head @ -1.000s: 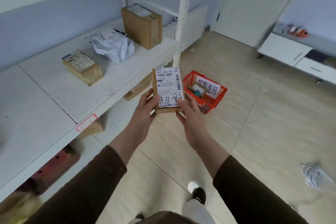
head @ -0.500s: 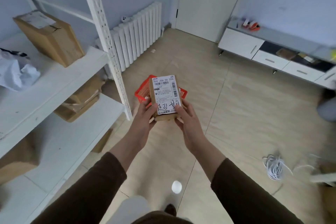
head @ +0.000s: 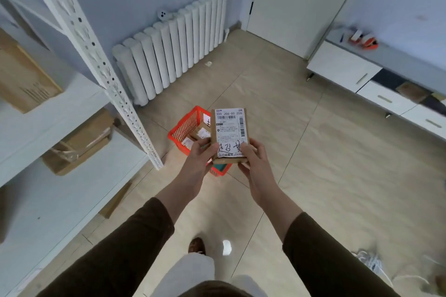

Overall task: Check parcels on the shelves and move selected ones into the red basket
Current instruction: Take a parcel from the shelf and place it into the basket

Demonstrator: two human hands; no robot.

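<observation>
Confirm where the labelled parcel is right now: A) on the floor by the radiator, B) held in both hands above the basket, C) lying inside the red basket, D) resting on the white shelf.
B: the left hand and right hand grip the lower end of the small cardboard parcel, which hangs above the red basket on the floor.

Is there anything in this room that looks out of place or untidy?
Yes. A loose tangle of white cord lies on the tiled floor at lower right, away from any furniture. A small pale scrap lies on the floor near the white radiator.
</observation>
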